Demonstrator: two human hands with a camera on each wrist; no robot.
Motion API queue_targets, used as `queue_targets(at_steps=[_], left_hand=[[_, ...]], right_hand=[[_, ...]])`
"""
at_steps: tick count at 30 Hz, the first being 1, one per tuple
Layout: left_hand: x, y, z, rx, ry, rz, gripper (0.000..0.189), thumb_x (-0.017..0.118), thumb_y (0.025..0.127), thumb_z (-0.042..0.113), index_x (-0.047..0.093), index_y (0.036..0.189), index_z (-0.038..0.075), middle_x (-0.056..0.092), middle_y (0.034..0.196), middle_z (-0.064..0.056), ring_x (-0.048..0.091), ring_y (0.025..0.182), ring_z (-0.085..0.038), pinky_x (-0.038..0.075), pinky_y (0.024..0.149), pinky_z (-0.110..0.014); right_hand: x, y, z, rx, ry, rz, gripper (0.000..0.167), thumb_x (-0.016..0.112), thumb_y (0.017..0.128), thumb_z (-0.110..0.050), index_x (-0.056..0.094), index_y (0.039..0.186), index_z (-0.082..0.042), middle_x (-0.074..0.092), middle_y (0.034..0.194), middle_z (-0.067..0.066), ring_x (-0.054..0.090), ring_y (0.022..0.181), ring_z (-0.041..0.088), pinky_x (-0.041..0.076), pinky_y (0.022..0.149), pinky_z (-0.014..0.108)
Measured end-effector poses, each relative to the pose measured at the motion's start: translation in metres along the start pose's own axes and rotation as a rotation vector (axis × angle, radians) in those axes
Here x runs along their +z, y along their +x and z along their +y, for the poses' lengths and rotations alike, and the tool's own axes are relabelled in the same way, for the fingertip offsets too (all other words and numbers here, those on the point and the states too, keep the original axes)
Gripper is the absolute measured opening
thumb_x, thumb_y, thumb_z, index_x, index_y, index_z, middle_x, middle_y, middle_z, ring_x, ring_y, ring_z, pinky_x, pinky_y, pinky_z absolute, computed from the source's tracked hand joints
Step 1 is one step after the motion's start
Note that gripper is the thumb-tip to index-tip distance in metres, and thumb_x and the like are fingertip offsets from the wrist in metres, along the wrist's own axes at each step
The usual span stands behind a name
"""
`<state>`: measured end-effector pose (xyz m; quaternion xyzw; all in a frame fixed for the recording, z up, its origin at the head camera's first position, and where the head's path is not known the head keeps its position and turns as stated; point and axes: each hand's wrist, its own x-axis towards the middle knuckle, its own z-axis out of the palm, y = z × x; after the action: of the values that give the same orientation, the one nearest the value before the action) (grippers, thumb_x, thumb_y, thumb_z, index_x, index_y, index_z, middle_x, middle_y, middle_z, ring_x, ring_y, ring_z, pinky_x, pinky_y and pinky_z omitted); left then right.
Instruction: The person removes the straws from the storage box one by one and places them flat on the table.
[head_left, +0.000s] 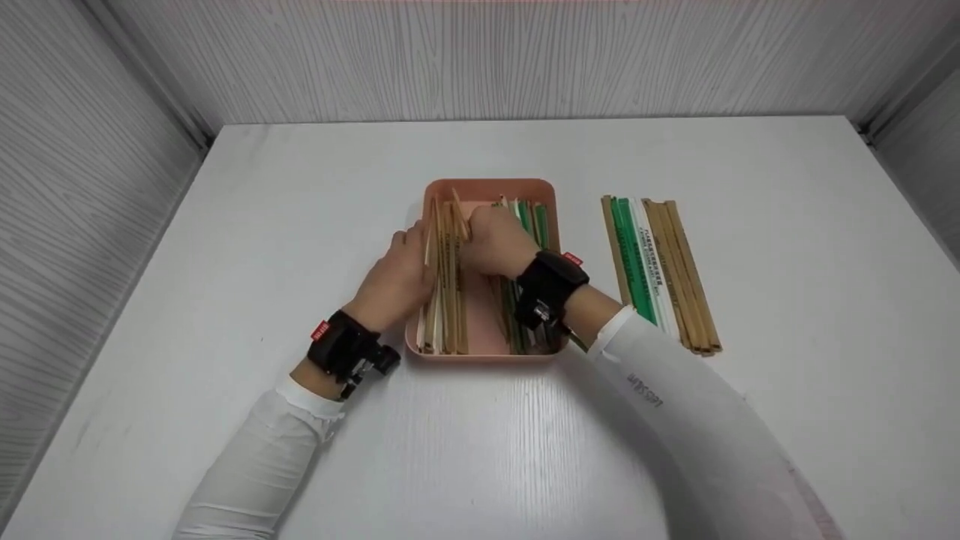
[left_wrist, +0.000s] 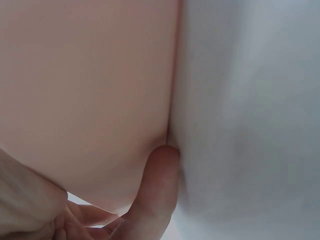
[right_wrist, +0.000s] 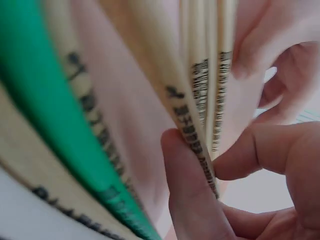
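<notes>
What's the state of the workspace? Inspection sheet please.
Surface: white table.
Job's things: pink tray with a left stick group, brown and white, and a right stick group that includes green; outer stick row, brown, green and white, right of the tray.
Clutter: nothing seen.
Left hand: grips the tray's left side.
Right hand: pinches a brown stick.
Cables: nothing seen.
Surroundings: wood-grain back panel, side panels.

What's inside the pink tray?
Brown and whitish wrapped sticks on the left; green, white and brown ones on the right; pink floor between. The right hand and wristband cover part of the right group; anything beneath is hidden.
</notes>
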<state>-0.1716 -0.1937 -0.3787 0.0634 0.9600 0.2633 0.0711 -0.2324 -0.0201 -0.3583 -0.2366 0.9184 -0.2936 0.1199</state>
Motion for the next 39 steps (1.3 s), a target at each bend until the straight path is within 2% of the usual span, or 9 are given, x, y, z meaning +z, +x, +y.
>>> queue_targets(at_steps=[2, 5, 8, 13, 18, 25, 28, 31, 39], left_hand=[[0.0, 0.0, -0.001, 0.008, -0.005, 0.002, 0.068, 0.045, 0.104, 0.006, 0.013, 0.162, -0.01, 0.04, 0.144, -0.036, 0.059, 0.114, -0.044, 0.052, 0.095, -0.054], [0.0, 0.0, -0.002, 0.015, -0.01, 0.002, 0.066, 0.042, 0.104, 0.005, 0.013, 0.162, -0.01, 0.04, 0.143, -0.036, 0.059, 0.114, -0.045, 0.052, 0.095, -0.055], [0.0, -0.001, -0.002, 0.019, -0.018, 0.001, 0.065, 0.041, 0.104, 0.005, 0.013, 0.162, -0.01, 0.041, 0.142, -0.036, 0.059, 0.112, -0.044, 0.052, 0.095, -0.055], [-0.002, -0.002, -0.001, 0.012, -0.034, -0.002, 0.065, 0.039, 0.104, 0.005, 0.013, 0.162, -0.01, 0.04, 0.143, -0.036, 0.058, 0.113, -0.043, 0.052, 0.096, -0.055], [-0.001, -0.002, -0.002, -0.007, -0.041, -0.009, 0.065, 0.037, 0.104, 0.004, 0.011, 0.162, -0.01, 0.038, 0.145, -0.035, 0.057, 0.115, -0.041, 0.05, 0.1, -0.054], [-0.003, -0.003, -0.004, -0.009, -0.032, -0.004, 0.067, 0.04, 0.102, 0.003, 0.011, 0.162, -0.01, 0.039, 0.145, -0.036, 0.056, 0.117, -0.042, 0.049, 0.101, -0.057], [-0.004, -0.004, -0.003, -0.012, -0.026, 0.0, 0.068, 0.043, 0.102, 0.003, 0.012, 0.162, -0.011, 0.039, 0.146, -0.037, 0.055, 0.12, -0.043, 0.049, 0.102, -0.057], [-0.004, -0.004, -0.003, -0.009, -0.025, -0.002, 0.069, 0.043, 0.102, 0.003, 0.012, 0.162, -0.011, 0.038, 0.147, -0.037, 0.055, 0.121, -0.044, 0.049, 0.101, -0.057], [-0.005, -0.006, -0.003, -0.006, -0.022, -0.013, 0.07, 0.041, 0.1, 0.004, 0.011, 0.161, -0.011, 0.037, 0.148, -0.038, 0.056, 0.116, -0.045, 0.05, 0.099, -0.056]], right_hand=[[-0.004, -0.003, -0.001, -0.011, 0.049, 0.005, 0.027, 0.06, 0.095, -0.008, 0.055, 0.069, -0.011, 0.042, 0.055, -0.002, 0.04, 0.045, 0.01, 0.035, 0.048, 0.026], [-0.011, -0.009, -0.003, -0.011, 0.162, 0.013, 0.014, 0.06, 0.098, -0.012, 0.069, 0.09, -0.006, 0.058, 0.063, 0.003, 0.054, 0.048, 0.012, 0.045, 0.048, 0.025], [-0.02, -0.017, -0.004, -0.029, 0.27, 0.037, 0.019, 0.057, 0.101, -0.014, 0.07, 0.11, -0.003, 0.066, 0.077, 0.008, 0.064, 0.057, 0.017, 0.054, 0.053, 0.028], [-0.033, -0.033, -0.006, -0.103, 0.39, 0.124, 0.026, 0.054, 0.103, -0.01, 0.065, 0.125, 0.001, 0.066, 0.099, 0.011, 0.069, 0.072, 0.028, 0.061, 0.063, 0.039], [-0.05, -0.053, -0.006, -0.157, 0.484, 0.208, 0.028, 0.052, 0.106, -0.012, 0.06, 0.129, 0.001, 0.063, 0.109, 0.013, 0.067, 0.082, 0.026, 0.06, 0.065, 0.039], [-0.079, -0.079, 0.0, -0.235, 0.761, 0.312, 0.016, 0.052, 0.107, -0.01, 0.057, 0.118, 0.0, 0.058, 0.104, 0.014, 0.066, 0.083, 0.027, 0.062, 0.065, 0.042], [-0.093, -0.088, 0.009, -0.26, 0.767, 0.373, 0.016, 0.053, 0.108, -0.011, 0.06, 0.118, -0.001, 0.06, 0.102, 0.016, 0.068, 0.083, 0.027, 0.063, 0.066, 0.039], [-0.106, -0.097, 0.026, -0.242, 0.712, 0.427, 0.023, 0.056, 0.108, -0.014, 0.064, 0.125, 0.0, 0.062, 0.102, 0.014, 0.069, 0.083, 0.025, 0.062, 0.068, 0.035], [-0.121, -0.116, 0.089, -0.063, 0.65, 0.467, 0.032, 0.065, 0.104, -0.021, 0.069, 0.128, -0.001, 0.065, 0.104, 0.011, 0.071, 0.08, 0.019, 0.061, 0.066, 0.028]])
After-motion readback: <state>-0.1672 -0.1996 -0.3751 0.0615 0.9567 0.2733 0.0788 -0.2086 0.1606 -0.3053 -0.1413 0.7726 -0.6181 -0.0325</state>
